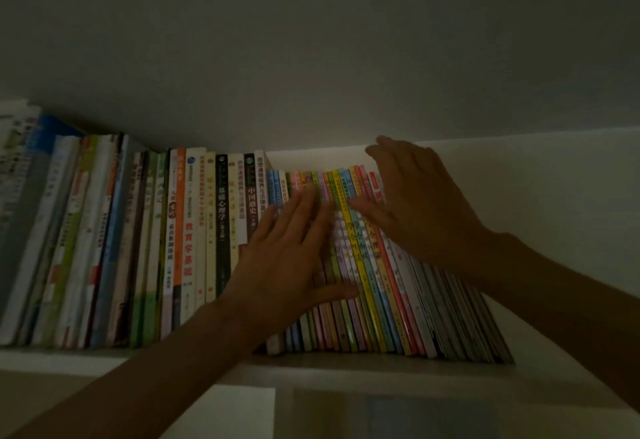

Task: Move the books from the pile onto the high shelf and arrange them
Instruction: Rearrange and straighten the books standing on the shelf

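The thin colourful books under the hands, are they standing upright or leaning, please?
Leaning: the thin colourful books slant left against the taller books.

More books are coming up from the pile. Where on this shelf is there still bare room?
Free: the shelf right of the thin leaning books, out to the frame edge. Crowded: everything left of there, a packed row of taller books; left hand and right hand lie open on the thin colourful spines.

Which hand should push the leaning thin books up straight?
The right hand, probably. It lies open against the right side of the thin colourful books, which tilt that way. The left hand lies flat on their spines.
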The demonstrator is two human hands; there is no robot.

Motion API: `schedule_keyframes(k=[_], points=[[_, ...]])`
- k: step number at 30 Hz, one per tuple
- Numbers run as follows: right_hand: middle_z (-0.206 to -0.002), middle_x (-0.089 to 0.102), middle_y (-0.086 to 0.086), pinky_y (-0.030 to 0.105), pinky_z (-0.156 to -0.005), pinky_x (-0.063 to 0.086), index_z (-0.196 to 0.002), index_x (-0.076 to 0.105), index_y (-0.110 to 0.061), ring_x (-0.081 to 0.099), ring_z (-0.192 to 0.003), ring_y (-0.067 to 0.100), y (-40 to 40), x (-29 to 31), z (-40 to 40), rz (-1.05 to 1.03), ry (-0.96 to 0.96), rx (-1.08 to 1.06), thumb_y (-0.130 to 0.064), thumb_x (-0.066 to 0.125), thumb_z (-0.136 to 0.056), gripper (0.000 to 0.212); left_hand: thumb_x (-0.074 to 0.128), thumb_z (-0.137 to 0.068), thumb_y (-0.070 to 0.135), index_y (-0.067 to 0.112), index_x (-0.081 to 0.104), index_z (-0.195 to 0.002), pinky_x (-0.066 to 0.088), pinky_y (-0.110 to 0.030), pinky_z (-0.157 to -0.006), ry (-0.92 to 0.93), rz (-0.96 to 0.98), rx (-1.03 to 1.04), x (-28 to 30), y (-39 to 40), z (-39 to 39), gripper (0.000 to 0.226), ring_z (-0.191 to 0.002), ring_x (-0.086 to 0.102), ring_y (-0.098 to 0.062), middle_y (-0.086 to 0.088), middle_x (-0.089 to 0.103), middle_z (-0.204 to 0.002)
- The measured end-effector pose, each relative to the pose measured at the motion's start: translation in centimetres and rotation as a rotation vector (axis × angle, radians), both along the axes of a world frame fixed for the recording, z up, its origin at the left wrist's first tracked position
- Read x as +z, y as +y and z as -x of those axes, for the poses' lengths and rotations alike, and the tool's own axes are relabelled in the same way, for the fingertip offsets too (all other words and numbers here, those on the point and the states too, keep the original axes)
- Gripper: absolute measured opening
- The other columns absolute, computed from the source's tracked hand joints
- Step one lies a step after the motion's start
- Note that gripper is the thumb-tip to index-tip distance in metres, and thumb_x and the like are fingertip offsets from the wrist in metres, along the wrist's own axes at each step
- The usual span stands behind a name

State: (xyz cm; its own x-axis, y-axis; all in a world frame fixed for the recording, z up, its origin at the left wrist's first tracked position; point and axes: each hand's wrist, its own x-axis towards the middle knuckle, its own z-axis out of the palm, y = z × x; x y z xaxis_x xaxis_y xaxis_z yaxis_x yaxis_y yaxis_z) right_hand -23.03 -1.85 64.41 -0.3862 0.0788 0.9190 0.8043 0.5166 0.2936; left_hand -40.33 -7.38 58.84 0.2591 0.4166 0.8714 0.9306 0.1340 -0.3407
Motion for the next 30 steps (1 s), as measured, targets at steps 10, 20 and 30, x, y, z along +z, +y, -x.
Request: schedule_keyframes(k=[10, 20, 30], points=[[-0.149, 0.033, 0.014, 0.05, -0.11, 0.011, -0.143, 0.032, -0.01, 0.024, -0.138, 0.03, 1.4, -5.6, 5.5, 0.0, -0.48, -0.135, -0.085, 0.02, -0.072, 0.104, 0.003, -0.044, 0.101, 0.019, -0.038, -0.137, -0.004, -0.039, -0.11, -0.17, 0.117, 0.051, -3.2, -2.4, 6.7, 0.13, -0.133, -0.037, -0.007, 0.003, -0.039, -0.147], [-0.119, -0.059, -0.013, 0.048, -0.102, -0.03, -0.105, -0.058, -0.025, -0.05, -0.124, 0.018, -0.5, -5.7, 9.1, 0.283, -0.396, 0.03, -0.06, 0.067, -0.071, 0.134, 0.025, -0.046, 0.096, 0.037, -0.053, -0.119, -0.032, -0.035, -0.099, -0.195, 0.153, 0.003, -2.7, -1.8, 8.4, 0.122, -0.123, -0.049, -0.005, 0.02, -0.055, -0.129], [-0.132, -0.044, -0.015, 0.029, -0.106, -0.018, -0.127, -0.039, -0.032, -0.032, -0.125, 0.002, -3.8, -2.6, 8.7, 0.371, -0.356, 0.269, -0.063, 0.053, -0.079, 0.109, 0.035, -0.058, 0.086, 0.037, -0.045, -0.123, -0.015, -0.034, -0.11, -0.311, 0.213, 0.007, -4.0, -5.0, 11.8, 0.114, -0.122, -0.043, 0.008, 0.026, -0.052, -0.128]])
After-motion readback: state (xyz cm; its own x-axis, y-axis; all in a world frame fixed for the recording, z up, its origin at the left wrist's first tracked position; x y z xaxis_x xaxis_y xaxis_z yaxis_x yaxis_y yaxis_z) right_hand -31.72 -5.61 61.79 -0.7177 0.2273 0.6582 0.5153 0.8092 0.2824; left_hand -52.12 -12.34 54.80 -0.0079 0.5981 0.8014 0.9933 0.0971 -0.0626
